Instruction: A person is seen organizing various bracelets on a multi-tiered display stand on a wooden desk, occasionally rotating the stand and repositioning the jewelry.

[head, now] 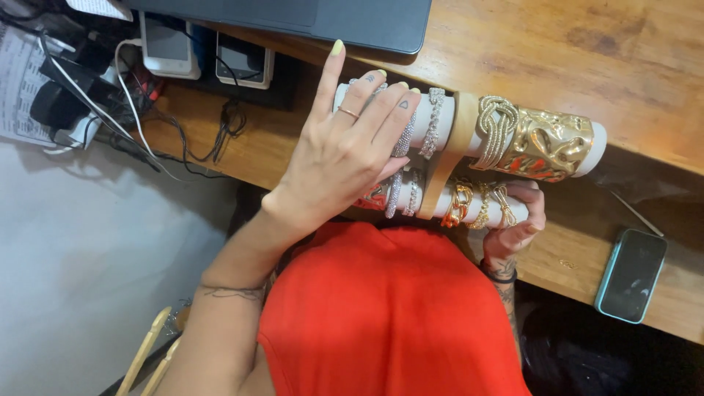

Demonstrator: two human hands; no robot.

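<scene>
**Two hands on a bracelet display stand**

While the left hand (pixel 345 150) is lying flat and open over the upper white roll of the bracelet stand (pixel 449 150), its fingers are spreading across the silver rhinestone bracelets (pixel 433 121), with the index finger pointing to 12 o'clock toward the laptop (pixel 352 22). The right hand (pixel 521 220) is curling closed around the end of the lower roll, at 5 o'clock from the stand's wooden middle piece, just beside the gold chain bracelets (pixel 477 205).

The stand is lying on its side at the near edge of the wooden worktop (pixel 587 51), touching the person's red garment (pixel 389 315) along its lower roll. On the upper roll, at 3 o'clock from the wooden piece, a gold knot bracelet (pixel 497 132) is sitting next to a wide gold cuff (pixel 557 143).

A phone in a teal case (pixel 632 275) is resting face up at 4 o'clock from the stand, well apart from it. Two more phones (pixel 205 51) are lying at 10 o'clock, near a tangle of black and white cables (pixel 147 125). A pair of wooden sticks (pixel 150 352) is showing at 7 o'clock, below the left forearm.
</scene>
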